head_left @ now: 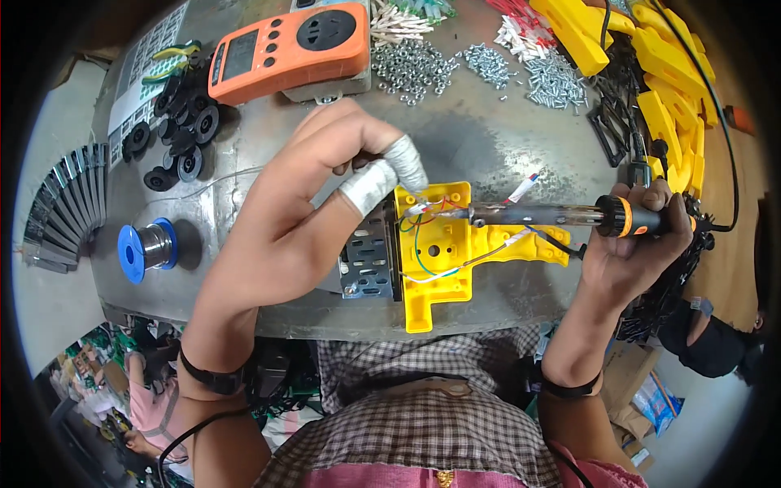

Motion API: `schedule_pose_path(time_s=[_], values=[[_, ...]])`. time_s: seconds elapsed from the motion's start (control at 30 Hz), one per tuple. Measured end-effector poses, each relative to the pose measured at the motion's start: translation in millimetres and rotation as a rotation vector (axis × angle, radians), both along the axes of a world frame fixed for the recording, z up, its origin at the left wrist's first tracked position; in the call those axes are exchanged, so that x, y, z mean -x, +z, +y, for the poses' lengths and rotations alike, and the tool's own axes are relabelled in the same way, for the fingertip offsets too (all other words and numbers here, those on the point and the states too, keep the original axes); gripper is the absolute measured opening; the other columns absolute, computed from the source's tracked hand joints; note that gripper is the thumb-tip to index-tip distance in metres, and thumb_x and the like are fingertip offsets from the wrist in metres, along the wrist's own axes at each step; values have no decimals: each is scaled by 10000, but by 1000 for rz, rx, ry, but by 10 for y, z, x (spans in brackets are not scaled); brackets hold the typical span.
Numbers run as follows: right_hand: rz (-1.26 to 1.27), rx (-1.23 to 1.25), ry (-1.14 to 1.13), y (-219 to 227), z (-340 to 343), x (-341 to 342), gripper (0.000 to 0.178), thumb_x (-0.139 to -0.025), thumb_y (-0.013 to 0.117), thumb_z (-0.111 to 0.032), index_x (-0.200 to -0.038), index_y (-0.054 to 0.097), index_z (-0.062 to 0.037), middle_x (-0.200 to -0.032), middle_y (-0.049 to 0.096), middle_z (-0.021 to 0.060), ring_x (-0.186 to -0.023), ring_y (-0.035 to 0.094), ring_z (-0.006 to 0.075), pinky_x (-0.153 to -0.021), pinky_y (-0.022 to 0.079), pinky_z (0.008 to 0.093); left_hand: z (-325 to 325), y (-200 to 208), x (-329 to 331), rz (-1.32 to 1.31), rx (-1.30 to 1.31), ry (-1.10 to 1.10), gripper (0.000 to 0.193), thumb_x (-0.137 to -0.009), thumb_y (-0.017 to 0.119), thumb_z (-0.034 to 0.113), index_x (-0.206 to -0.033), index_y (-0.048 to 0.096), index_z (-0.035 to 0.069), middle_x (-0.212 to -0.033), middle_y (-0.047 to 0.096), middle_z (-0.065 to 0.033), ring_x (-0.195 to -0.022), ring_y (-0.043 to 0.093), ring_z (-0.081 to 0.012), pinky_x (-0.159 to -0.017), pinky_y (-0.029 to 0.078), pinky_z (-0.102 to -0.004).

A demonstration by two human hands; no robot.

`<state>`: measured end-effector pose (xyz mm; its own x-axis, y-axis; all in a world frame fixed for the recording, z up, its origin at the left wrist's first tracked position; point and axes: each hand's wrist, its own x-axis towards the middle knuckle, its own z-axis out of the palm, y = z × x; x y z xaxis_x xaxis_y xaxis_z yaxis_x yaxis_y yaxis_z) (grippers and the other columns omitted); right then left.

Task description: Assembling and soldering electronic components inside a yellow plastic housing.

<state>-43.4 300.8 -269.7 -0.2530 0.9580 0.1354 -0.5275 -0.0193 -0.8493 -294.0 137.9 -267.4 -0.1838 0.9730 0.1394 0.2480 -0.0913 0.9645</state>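
Note:
My left hand (305,195), its thumb and index finger wrapped in white tape, is closed in a pinch over the top of a yellow plastic housing (451,244). A thin strand of solder wire (213,185) runs to this hand; what lies between the fingertips is mostly hidden. My right hand (630,260) grips a soldering iron (561,215) by its black and orange handle. The iron points left, its tip among thin coloured wires (419,210) just below my left fingertips. A slotted metal plate (368,262) adjoins the housing's left side.
A blue spool of solder (148,248) stands at the left. Behind are an orange meter (289,50), black spools (191,134), piles of nuts (413,69) and screws (556,81). Yellow housings (671,57) crowd the right; the iron's cord (726,122) loops there. Another person (154,398) sits lower left.

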Motion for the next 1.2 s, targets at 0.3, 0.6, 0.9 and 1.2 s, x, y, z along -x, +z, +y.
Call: schedule_pose_path(time_s=[0.3, 0.6, 0.9, 1.2], values=[[5, -27, 95, -20, -16, 32, 255, -991, 484, -302, -869, 522, -81, -772, 583, 1, -441, 365, 68, -605, 408, 235, 42, -51, -3, 17, -45, -32, 166, -906, 474, -68, -1016, 590, -24, -968, 531, -39, -894, 537, -101, -801, 423, -232], [8, -9, -9, -52, 10, 51, 259, -986, 490, -308, -864, 524, -83, -770, 585, -3, -466, 344, 60, -546, 363, 226, 72, -107, 11, 28, -73, -54, 166, -921, 477, -58, -1039, 589, -24, -993, 548, -41, -891, 545, -89, -780, 429, -227], [46, -3, 16, -55, -34, 79, 286, -991, 482, -308, -860, 539, -61, -728, 593, 33, -398, 294, 61, -565, 403, 212, 87, -100, -4, 8, -76, -40, 162, -922, 489, -54, -1042, 593, -22, -984, 551, -33, -891, 543, -86, -788, 424, -224], [-47, -77, -112, 26, 36, -133, 264, -989, 489, -335, -902, 546, -92, -827, 596, -9, -418, 330, 51, -739, 484, 243, 5, 45, -15, 217, -116, 43, 147, -930, 497, -25, -1039, 595, -22, -985, 565, -40, -890, 538, -95, -816, 422, -232]])
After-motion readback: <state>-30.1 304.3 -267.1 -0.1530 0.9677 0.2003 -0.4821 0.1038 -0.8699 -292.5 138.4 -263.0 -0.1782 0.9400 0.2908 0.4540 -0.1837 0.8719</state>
